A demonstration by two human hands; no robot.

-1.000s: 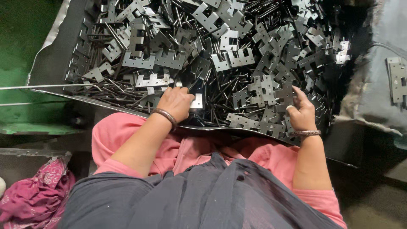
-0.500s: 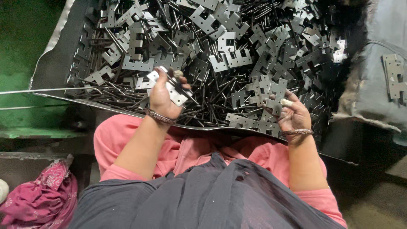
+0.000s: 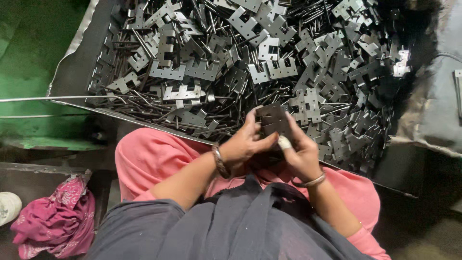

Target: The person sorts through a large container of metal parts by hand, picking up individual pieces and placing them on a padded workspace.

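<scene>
A dark stamped hinge leaf (image 3: 272, 121) sits between both hands, raised just above the near edge of the pile and over the person's lap. The left hand (image 3: 244, 144) pinches its left side, thumb laid across the lower edge and fingers curled behind; the right hand (image 3: 299, 153) closes on the right side, its bandaged thumb (image 3: 284, 142) pressed to the plate — both grips are snug, no fingers spread. It may be two leaves held face to face; the view does not settle that. The step looks like mating or aligning hinge halves, and the next move probably calls for lining up the knuckles and picking a thin steel pin (image 3: 144, 44) from the heap. Around lies the mass of loose hinge leaves (image 3: 269, 72) on a dark sheet-metal tray (image 3: 77, 72). A bangle (image 3: 220, 161) circles the left wrist — a crumpled magenta cloth (image 3: 57, 221) lies on the floor to the left.
</scene>
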